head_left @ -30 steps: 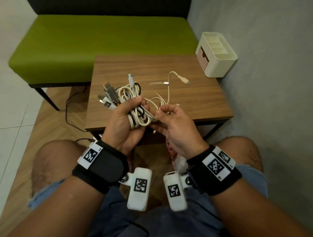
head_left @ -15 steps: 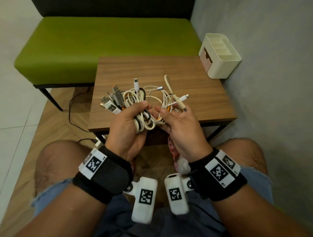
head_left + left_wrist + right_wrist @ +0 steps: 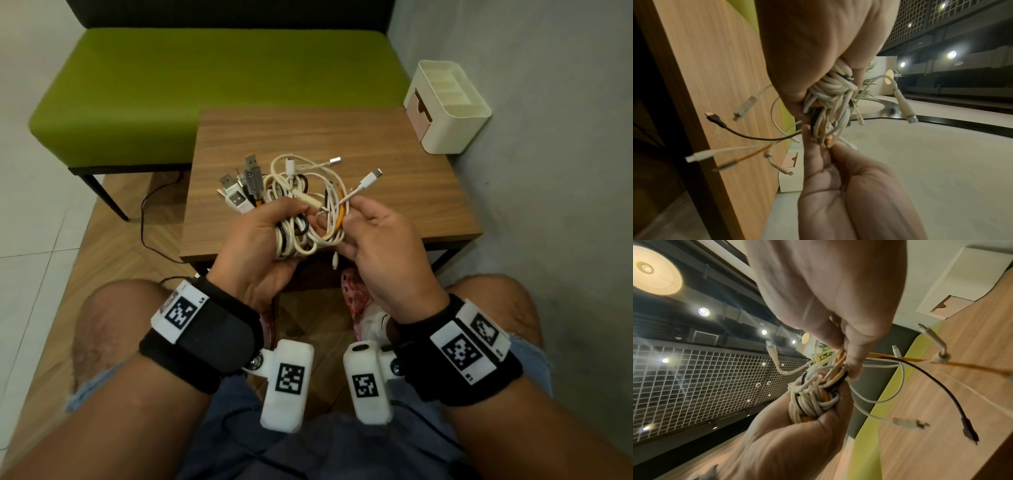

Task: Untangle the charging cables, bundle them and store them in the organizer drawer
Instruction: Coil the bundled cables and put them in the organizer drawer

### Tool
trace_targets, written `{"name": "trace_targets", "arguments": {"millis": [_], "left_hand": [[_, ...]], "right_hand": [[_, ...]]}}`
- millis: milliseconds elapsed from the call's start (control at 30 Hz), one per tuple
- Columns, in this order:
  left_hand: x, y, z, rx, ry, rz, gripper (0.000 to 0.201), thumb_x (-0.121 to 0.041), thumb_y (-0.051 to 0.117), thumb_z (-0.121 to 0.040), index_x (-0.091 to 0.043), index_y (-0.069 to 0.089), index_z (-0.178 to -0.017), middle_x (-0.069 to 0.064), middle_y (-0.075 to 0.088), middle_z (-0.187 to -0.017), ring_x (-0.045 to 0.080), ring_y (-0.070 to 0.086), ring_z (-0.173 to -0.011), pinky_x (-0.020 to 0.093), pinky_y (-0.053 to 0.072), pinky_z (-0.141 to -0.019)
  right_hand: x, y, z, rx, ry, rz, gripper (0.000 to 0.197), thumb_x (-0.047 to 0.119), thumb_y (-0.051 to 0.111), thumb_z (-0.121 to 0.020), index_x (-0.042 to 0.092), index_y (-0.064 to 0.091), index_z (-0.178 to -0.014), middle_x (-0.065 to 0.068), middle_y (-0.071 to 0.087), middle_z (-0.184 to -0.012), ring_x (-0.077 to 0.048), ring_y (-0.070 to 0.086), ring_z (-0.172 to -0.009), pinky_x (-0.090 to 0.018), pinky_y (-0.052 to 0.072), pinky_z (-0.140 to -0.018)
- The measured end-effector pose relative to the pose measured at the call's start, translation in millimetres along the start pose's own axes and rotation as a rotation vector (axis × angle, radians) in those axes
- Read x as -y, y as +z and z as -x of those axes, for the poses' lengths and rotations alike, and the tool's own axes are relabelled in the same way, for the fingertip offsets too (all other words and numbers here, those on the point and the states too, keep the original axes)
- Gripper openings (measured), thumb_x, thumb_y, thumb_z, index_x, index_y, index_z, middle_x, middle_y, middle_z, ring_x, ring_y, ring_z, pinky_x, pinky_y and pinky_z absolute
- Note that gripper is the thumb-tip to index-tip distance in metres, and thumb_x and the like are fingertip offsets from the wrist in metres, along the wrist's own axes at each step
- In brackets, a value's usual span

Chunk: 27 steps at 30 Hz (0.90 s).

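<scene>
- Fingers of my left hand (image 3: 255, 246) are curled around the tangle of charging cables (image 3: 301, 212), thumb pressed over the top of the coils, palm turned up and inward; the bundle sits above the near edge of the wooden table (image 3: 394, 144), held in the air over my knees.
- From the left wrist view my left hand (image 3: 818, 48) clamps the white loops against the palm, and loose ends spill out below the grip.
- Left of my grip, a cluster of grey and white USB plugs (image 3: 241, 186) fans out from the bundle, pointing away from me.
- Inside the grip, the cables are mostly cream-white, with a black strand and an orange strand threaded through the coils; they are wound in overlapping loops and not yet separated.
- Just right of the grip, my right hand (image 3: 373, 240) faces the left one, fingers curled, thumb and forefinger pinching a white cable whose plug (image 3: 368, 179) sticks up and away to the right.
- From the right wrist view, my right hand (image 3: 838, 296) pinches strands at the top of the bundle, while a black cable (image 3: 941, 386) and white ends trail off to the right over the table.
- Well beyond my right hand, at the far right corner of the table, the cream organizer (image 3: 448, 113) stands with its drawer (image 3: 416, 111) closed.
</scene>
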<state>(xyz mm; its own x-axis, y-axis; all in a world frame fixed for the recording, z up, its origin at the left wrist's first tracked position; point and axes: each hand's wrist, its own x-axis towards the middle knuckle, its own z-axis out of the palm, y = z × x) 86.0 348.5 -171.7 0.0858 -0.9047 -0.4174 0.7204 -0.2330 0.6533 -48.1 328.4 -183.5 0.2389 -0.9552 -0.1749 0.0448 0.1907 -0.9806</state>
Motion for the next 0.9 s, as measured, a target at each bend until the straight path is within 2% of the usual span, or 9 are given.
{"name": "trace_targets", "arguments": {"millis": [100,167,233,333,467,567,767,833,900], "left_hand": [[1.8,-2.7,-0.8,0.019,-0.043,-0.036,0.020,-0.001,0.046,-0.092,-0.004,0.059,-0.077,0.006,0.061,-0.066,0.010,0.058,-0.053,0.021,0.053,-0.053],[4.6,-4.7,-1.4,0.040,-0.060,-0.076,0.016,-0.002,0.048,-0.092,-0.003,0.060,-0.081,0.005,0.062,-0.068,0.009,0.060,-0.054,0.021,0.053,-0.054],[7.3,-4.5,-1.6,0.049,-0.056,-0.105,0.015,-0.002,0.048,-0.091,-0.001,0.061,-0.085,0.007,0.066,-0.070,0.012,0.064,-0.057,0.023,0.055,-0.057],[8.6,-2.9,-0.2,0.080,-0.049,-0.146,0.013,-0.002,0.053,-0.088,0.001,0.064,-0.093,0.013,0.067,-0.078,0.019,0.067,-0.065,0.031,0.058,-0.066],[9.8,-0.4,4.4,0.074,-0.065,-0.172,0.017,-0.002,0.054,-0.088,0.004,0.064,-0.100,0.013,0.067,-0.078,0.021,0.066,-0.067,0.029,0.055,-0.057],[12.8,-0.9,7.6,0.052,-0.077,-0.176,0.043,-0.003,0.057,-0.082,0.010,0.057,-0.123,0.020,0.065,-0.097,0.025,0.066,-0.081,0.035,0.056,-0.076],[13.4,-7.8,5.3,0.110,-0.132,-0.165,0.042,-0.005,0.058,-0.080,0.008,0.060,-0.119,0.025,0.061,-0.110,0.033,0.059,-0.100,0.050,0.040,-0.107],[13.1,-10.0,3.9,0.151,-0.133,-0.187,0.030,-0.004,0.056,-0.082,0.005,0.065,-0.109,0.019,0.067,-0.096,0.026,0.064,-0.085,0.044,0.047,-0.100],[11.5,-12.7,3.7,0.193,-0.132,-0.204,0.019,-0.004,0.052,-0.087,-0.002,0.068,-0.096,0.011,0.069,-0.080,0.018,0.067,-0.070,0.034,0.055,-0.082]], "right_hand": [[1.4,-0.3,0.2,-0.040,-0.038,0.017,0.029,0.005,0.045,-0.101,0.008,0.064,-0.122,-0.013,0.075,-0.102,-0.035,0.071,-0.099,-0.053,0.054,-0.094],[2.7,2.2,-0.4,-0.061,-0.060,0.068,0.034,0.013,0.050,-0.097,0.008,0.061,-0.129,-0.010,0.075,-0.105,-0.031,0.071,-0.101,-0.052,0.053,-0.096],[4.7,3.4,0.0,-0.062,-0.086,0.154,0.045,0.023,0.052,-0.090,0.011,0.059,-0.133,-0.004,0.073,-0.113,-0.020,0.069,-0.106,-0.047,0.052,-0.098],[5.9,1.3,2.3,-0.031,-0.100,0.232,0.036,0.017,0.051,-0.098,0.016,0.060,-0.133,0.001,0.072,-0.116,-0.012,0.068,-0.107,-0.040,0.053,-0.097],[8.0,-2.9,8.2,0.001,-0.136,0.304,0.033,0.010,0.051,-0.101,0.016,0.059,-0.132,0.011,0.070,-0.107,0.000,0.066,-0.101,-0.020,0.053,-0.090],[3.0,-2.6,9.6,0.002,-0.186,0.390,0.029,0.011,0.053,-0.100,0.014,0.060,-0.127,0.004,0.071,-0.107,-0.003,0.066,-0.099,-0.024,0.054,-0.090],[-1.4,-3.6,8.5,0.056,-0.162,0.328,0.012,0.009,0.056,-0.098,0.018,0.060,-0.104,-0.002,0.071,-0.108,-0.013,0.069,-0.099,-0.035,0.057,-0.089],[0.0,-4.5,7.5,0.083,-0.165,0.294,0.017,0.004,0.057,-0.097,0.021,0.060,-0.095,-0.003,0.073,-0.100,-0.014,0.071,-0.091,-0.032,0.058,-0.082],[0.1,-5.0,6.3,0.102,-0.164,0.268,0.019,0.001,0.059,-0.095,0.020,0.060,-0.091,-0.004,0.073,-0.093,-0.012,0.070,-0.083,-0.026,0.058,-0.075]]}}
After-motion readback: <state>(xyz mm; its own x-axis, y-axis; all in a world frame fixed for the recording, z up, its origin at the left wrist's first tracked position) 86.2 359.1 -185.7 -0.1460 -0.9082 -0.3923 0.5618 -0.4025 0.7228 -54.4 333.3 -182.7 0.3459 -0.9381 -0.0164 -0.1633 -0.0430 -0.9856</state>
